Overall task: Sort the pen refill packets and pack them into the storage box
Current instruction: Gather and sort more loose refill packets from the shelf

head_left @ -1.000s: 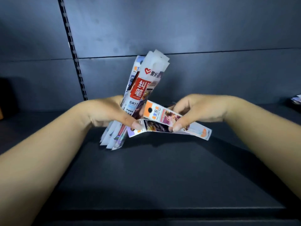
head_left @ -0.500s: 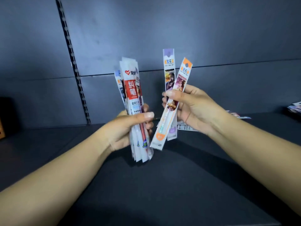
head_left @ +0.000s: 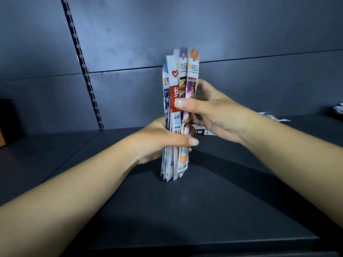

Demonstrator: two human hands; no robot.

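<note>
A bundle of several long, narrow pen refill packets (head_left: 178, 75) stands upright above the dark shelf, its lower ends just over the surface. My left hand (head_left: 159, 143) is wrapped around the lower half of the bundle. Higher up, my right hand (head_left: 209, 112) grips the same bundle, thumb across the red-labelled packet in front. Two packets with purple and orange tops sit at the right side of the bundle. No storage box is in view.
More loose packets (head_left: 204, 131) lie flat on the dark shelf (head_left: 185, 210) behind my right hand, and others (head_left: 278, 119) further right. A slotted upright rail (head_left: 83, 67) runs down the back panel. A brownish object (head_left: 2, 140) shows at the far left edge.
My right hand has brought its two packets left against the bundle in my left hand. Both hands now hold one combined bundle, lowered toward the shelf.
</note>
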